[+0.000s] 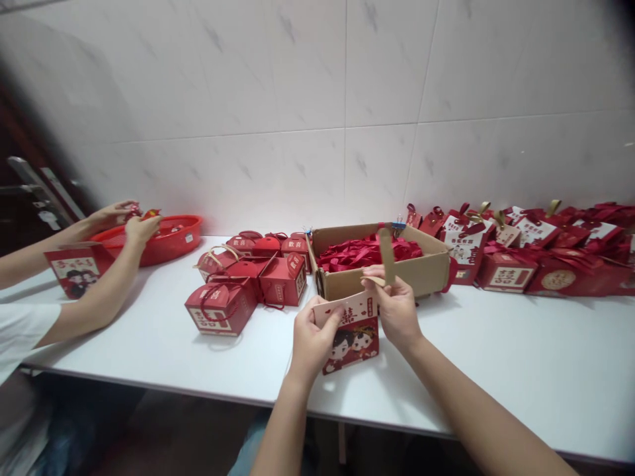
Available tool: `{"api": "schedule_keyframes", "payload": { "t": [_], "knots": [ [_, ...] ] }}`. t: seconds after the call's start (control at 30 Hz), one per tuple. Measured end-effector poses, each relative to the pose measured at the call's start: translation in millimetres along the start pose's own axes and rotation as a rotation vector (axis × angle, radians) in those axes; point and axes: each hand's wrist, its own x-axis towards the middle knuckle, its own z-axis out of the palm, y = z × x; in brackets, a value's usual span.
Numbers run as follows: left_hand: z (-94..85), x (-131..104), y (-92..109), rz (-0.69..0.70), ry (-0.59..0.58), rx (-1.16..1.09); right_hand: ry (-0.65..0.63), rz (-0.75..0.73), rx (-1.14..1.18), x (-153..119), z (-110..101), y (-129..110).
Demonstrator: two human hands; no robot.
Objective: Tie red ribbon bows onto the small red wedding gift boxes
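Note:
My left hand is closed on the left side of a red and white gift box printed with two cartoon figures, thumb across its white top flap. At the box's upper right corner, my right hand pinches a gold ribbon, one end of which sticks up blurred above the fingers. Whether the ribbon passes through the box is hidden by the fingers. Just behind both hands stands an open cardboard box full of dark red ribbons.
Several red gift boxes stand to the left on the white table. More ribboned boxes line the right side by the tiled wall. At far left a co-worker's hands hold small wrapped pieces over a red basin, beside an upright gift box.

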Motion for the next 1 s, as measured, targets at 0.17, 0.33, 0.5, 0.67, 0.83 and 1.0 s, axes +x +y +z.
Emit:
{"api": "schedule_keyframes", "payload": {
  "t": [0.17, 0.33, 0.5, 0.67, 0.83, 1.0],
  "knots": [
    [3.2, -2, 0, -0.038, 0.016, -0.016, -0.133, 0.072, 0.205, 6, -16, -5],
    [7.1, -5, -2, 0.012, 0.031, 0.019, -0.224, 0.021, 0.232, 16, -31, -19],
    [10.9, -6, -3, 0.039, 0.014, 0.028, -0.352, -0.085, 0.188, 21, -52, -30],
    [12.5, -8, -3, 0.042, 0.003, 0.028, -0.545, -0.13, -0.006, 18, -56, -29],
    [13.1, -11, -1, 0.063, 0.02, 0.061, -0.623, -0.116, -0.137, 12, -48, -26],
    [9.9, -9, 0, 0.226, 0.059, 0.205, -0.533, -0.134, 0.012, 12, -53, -23]
  ]
}}
